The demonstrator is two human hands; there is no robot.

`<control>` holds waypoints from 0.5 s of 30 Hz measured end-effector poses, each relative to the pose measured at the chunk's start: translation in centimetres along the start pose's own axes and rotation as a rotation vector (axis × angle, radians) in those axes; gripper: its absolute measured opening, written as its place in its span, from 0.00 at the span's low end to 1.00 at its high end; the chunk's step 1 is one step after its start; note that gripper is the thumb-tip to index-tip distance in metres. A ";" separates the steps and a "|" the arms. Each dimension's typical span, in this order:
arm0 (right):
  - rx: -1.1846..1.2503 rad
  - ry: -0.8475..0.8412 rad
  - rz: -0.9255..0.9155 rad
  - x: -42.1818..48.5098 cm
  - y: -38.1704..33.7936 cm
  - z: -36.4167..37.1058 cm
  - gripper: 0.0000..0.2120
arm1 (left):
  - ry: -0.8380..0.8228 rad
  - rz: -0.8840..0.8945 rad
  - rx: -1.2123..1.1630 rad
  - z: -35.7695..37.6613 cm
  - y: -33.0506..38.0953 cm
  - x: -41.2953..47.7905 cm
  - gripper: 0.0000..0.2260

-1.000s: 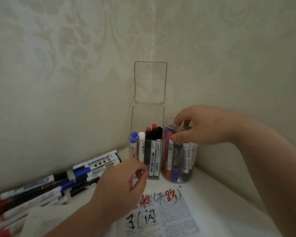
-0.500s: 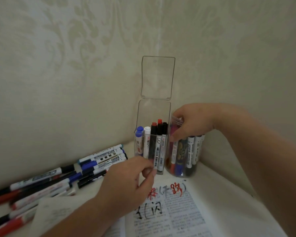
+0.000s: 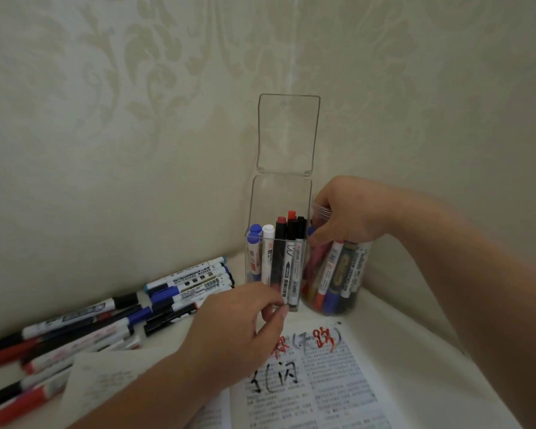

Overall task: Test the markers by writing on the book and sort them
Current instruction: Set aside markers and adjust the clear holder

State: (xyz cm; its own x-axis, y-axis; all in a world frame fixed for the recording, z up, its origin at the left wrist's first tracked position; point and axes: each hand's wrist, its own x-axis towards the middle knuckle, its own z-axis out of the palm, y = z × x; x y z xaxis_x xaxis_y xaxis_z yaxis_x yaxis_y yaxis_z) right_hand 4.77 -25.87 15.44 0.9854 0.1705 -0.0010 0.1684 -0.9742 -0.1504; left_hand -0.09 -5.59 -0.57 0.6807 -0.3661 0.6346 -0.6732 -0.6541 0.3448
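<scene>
Beneath R grip (image 3: pixel 347 218), markers (image 3: pixel 334 261) upright in jar (image 3: pixel 322 212) it holds.

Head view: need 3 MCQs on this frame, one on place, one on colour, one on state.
1. Where does the round jar stand relative to the clear box?
A) left of it B) right of it C) on top of it
2. The handwriting on the book is in which colours?
A) green and blue B) blue only C) red and black
3. The box's lid is:
A) open, standing upright B) shut C) lying flat on the table

Key:
1 B, the jar sits beside the box's right wall, gripped by the right hand.
2 C, red strokes sit above black ones on the printed page.
3 A, the lid rises above the box's back wall.
</scene>
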 end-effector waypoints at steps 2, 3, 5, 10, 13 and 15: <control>-0.004 0.025 0.023 0.0 -0.1 0.2 0.09 | -0.004 -0.012 0.000 0.1 -0.1 0.0 0.05; -0.010 0.047 0.036 -0.1 -0.1 0.3 0.09 | -0.007 -0.018 -0.001 0.1 -0.1 0.0 0.05; -0.018 0.082 0.071 -0.2 -0.2 0.5 0.10 | -0.013 -0.022 0.001 0.1 -0.1 0.1 0.05; 0.068 0.088 0.123 -0.9 0.0 -0.8 0.08 | -0.021 -0.034 0.003 0.1 -0.2 0.0 0.06; 0.211 0.102 0.152 -1.1 0.1 -1.3 0.07 | -0.023 -0.036 -0.005 0.2 -0.1 0.0 0.06; 0.254 0.134 0.158 -0.9 0.2 -0.9 0.10 | -0.023 -0.034 -0.015 0.2 -0.1 0.0 0.06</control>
State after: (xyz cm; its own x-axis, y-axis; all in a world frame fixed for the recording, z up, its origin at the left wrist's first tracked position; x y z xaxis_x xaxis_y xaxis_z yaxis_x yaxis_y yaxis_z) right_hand 3.89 -26.32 16.31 0.9963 -0.0173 0.0839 0.0179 -0.9159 -0.4010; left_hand 0.05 -5.64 -0.71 0.7100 -0.3589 0.6059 -0.6533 -0.6568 0.3766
